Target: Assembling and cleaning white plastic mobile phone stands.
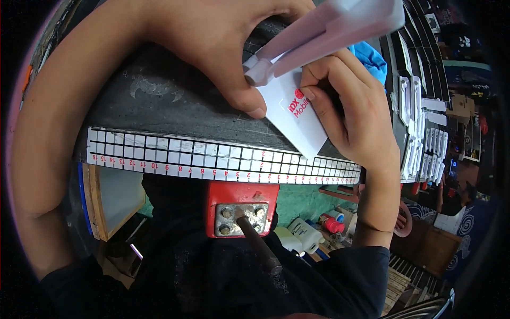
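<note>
My left hand (212, 58) grips a white plastic holder (340, 37), its thumb against the edge of the flat white panel (305, 130). The holder has a raised, slotted part that leans up to the right. Red print (298, 103) marks the panel's face. Over that print, my right hand (350, 106) is closed, with thumb and forefinger pinched together at the panel. Whatever is between those fingertips is too small to make out. The panel's lower corner reaches the gridded ruler strip (223, 159) along the dark table's near edge.
A blue cloth (369, 59) lies behind my right hand. Rows of white plastic pieces (419, 127) stand on the right. Below the table edge sits a red machine part (241, 194) with a bolted plate and metal rod (260, 247). Bottles (305, 234) are on the floor side.
</note>
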Tool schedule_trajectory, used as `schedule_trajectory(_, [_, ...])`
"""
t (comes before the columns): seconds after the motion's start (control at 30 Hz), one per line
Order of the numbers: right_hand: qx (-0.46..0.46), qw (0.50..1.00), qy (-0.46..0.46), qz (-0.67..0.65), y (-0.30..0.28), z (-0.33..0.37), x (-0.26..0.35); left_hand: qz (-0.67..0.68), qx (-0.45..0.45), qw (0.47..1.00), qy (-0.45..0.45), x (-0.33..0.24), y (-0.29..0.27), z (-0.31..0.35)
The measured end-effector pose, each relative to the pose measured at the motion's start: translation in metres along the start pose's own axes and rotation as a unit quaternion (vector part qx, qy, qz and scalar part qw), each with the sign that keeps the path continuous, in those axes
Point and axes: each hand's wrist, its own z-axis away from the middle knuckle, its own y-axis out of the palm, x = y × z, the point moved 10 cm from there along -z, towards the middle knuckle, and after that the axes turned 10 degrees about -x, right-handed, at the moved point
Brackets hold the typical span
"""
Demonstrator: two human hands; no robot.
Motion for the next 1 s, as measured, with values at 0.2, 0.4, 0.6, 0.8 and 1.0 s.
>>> schedule_trajectory(0.2, [0.007,1.0,0.002,-0.003,0.0,0.001,0.001,0.007,-0.01,1.0,0.001,0.01,0.012,-0.008])
schedule_trajectory(0.4, [0.005,1.0,0.0,-0.005,0.0,0.002,0.001,-0.032,-0.001,0.999,-0.005,0.007,0.004,0.004])
schedule_trajectory(0.6, [0.004,1.0,-0.001,-0.011,0.0,0.002,0.001,-0.009,-0.012,1.0,0.011,0.001,0.0,0.005])
schedule_trajectory(0.8, [0.014,1.0,0.006,-0.01,-0.001,0.003,0.0,-0.017,-0.001,1.0,0.012,0.0,0.001,0.002])
schedule_trajectory(1.0, [0.01,1.0,-0.003,-0.007,-0.001,0.003,0.001,-0.013,0.004,1.0,-0.001,0.004,0.002,0.002])
